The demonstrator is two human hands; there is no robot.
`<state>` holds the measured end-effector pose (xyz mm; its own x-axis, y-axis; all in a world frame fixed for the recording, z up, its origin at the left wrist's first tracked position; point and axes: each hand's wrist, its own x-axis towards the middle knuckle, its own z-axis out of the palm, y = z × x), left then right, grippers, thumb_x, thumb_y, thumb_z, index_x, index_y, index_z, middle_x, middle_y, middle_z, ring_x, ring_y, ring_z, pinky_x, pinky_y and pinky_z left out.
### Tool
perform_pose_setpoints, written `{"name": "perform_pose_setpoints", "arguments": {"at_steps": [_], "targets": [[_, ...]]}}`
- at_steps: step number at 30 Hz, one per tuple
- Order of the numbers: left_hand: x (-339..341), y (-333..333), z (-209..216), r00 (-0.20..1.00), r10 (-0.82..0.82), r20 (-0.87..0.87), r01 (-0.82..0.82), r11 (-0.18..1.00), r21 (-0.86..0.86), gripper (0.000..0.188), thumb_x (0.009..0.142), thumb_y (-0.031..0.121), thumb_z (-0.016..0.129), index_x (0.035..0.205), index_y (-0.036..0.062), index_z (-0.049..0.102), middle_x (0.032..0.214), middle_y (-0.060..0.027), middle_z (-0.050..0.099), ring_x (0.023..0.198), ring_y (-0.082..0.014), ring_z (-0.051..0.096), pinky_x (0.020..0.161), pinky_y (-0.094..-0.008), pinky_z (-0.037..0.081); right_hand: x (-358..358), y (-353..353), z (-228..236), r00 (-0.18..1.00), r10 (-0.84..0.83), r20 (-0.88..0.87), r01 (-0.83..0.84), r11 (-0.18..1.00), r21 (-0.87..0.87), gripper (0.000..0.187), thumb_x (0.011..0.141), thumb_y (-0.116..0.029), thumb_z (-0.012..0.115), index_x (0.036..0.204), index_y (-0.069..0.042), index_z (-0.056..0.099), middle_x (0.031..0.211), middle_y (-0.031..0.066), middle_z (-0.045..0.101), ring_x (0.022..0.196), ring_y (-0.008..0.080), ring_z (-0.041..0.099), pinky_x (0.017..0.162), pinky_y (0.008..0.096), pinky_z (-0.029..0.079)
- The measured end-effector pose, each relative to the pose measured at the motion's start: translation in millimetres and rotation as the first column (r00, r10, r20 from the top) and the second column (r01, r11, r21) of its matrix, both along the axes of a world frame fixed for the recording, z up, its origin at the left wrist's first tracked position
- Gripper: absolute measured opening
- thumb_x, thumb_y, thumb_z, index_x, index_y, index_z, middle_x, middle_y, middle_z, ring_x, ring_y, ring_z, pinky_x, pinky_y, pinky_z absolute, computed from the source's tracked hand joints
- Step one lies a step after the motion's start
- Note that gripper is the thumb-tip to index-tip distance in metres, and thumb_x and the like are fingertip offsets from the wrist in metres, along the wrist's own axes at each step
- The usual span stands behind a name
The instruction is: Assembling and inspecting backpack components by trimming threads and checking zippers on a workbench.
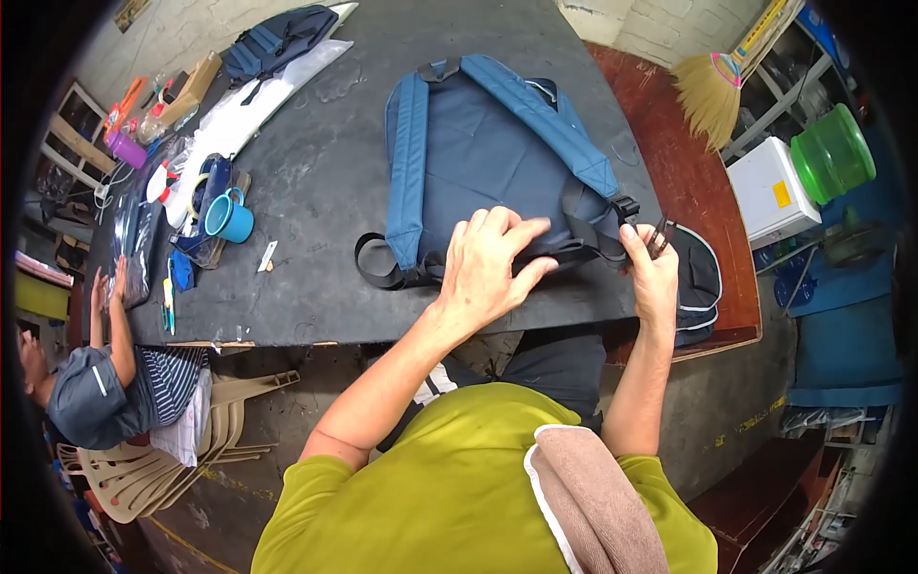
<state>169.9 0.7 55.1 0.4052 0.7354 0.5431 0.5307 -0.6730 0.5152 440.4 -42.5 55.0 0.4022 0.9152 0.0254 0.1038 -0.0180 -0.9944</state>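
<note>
A navy blue backpack [488, 163] lies on the dark table in front of me, its strap side up. Two lighter blue padded shoulder straps [409, 163] run along it, and black webbing [382, 277] loops out at the lower left corner. My left hand [490, 260] rests over the bag's lower edge, fingers spread and thumb apart. At the lower right corner, beside a black buckle [626, 206], my right hand [654, 273] is closed around small dark thread snips [659, 237], points upward.
A blue mug [229, 218], tape and a spray bottle stand left on the table [325, 191]. Another backpack [277, 43] lies at the far left. A co-worker [91, 392] sits at the left edge. A black bag [698, 277] rests on the reddish wooden bench [732, 316] at right.
</note>
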Motion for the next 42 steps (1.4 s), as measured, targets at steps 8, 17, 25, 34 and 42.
{"name": "perform_pose_setpoints", "arguments": {"at_steps": [8,17,25,34,42], "targets": [[-14.9,-0.8,7.7,0.493,0.123,0.862,0.769,0.403,-0.497,0.009,0.11,0.015,0.071,0.113,0.0072,0.075,0.104,0.0035,0.076,0.091,-0.0047,0.065,0.084,-0.0252,0.052,-18.9,0.0,11.5,1.0,0.005,0.01,-0.005,1.0,0.01,0.025,0.104,-0.031,0.085,0.102,-0.01,0.072,0.08,-0.0077,0.057,0.069,0.0035,0.052,0.062,0.0246,0.046],[-9.2,-12.4,12.9,0.474,0.173,0.863,0.737,0.459,-0.497,0.021,0.106,0.002,0.071,0.126,0.0016,0.069,0.113,-0.0009,0.074,0.103,-0.0071,0.068,0.097,-0.0263,0.057,-80.9,-27.7,40.4,0.979,0.162,0.123,-0.186,0.959,0.215,0.018,0.101,-0.009,0.086,0.095,-0.004,0.07,0.085,-0.0095,0.061,0.071,-0.0004,0.042,0.062,0.0207,0.034],[-15.8,-12.0,16.0,0.517,-0.237,0.822,0.802,0.469,-0.369,0.024,0.096,-0.005,0.068,0.118,0.0052,0.065,0.111,0.0004,0.068,0.102,-0.008,0.064,0.09,-0.0279,0.055,-83.4,-40.6,36.7,0.933,0.355,-0.052,-0.349,0.932,0.101,0.019,0.091,0.002,0.083,0.096,-0.006,0.067,0.083,-0.0119,0.056,0.072,-0.0024,0.045,0.064,0.0194,0.033],[-12.4,-17.6,55.4,0.68,-0.211,0.703,0.649,0.619,-0.442,0.032,0.099,-0.005,0.064,0.13,0.0014,0.069,0.109,-0.0006,0.062,0.103,-0.0085,0.059,0.094,-0.0286,0.052,-56.0,-33.4,60.9,0.883,0.383,0.271,-0.425,0.898,0.116,0.02,0.087,0.001,0.085,0.088,-0.005,0.065,0.075,-0.0092,0.048,0.066,0.0018,0.037,0.059,0.025,0.028],[5.7,25.7,25.9,0.506,-0.227,0.832,0.805,0.47,-0.362,0.034,0.107,0.005,0.067,0.14,0.0016,0.073,0.126,-0.0011,0.076,0.105,-0.0074,0.065,0.095,-0.026,0.053,-40.9,-7.1,73.6,0.831,0.305,0.465,-0.411,0.9,0.147,0.01,0.096,-0.003,0.082,0.098,-0.001,0.072,0.083,-0.0065,0.062,0.076,0.0013,0.051,0.066,0.0231,0.041]]}}
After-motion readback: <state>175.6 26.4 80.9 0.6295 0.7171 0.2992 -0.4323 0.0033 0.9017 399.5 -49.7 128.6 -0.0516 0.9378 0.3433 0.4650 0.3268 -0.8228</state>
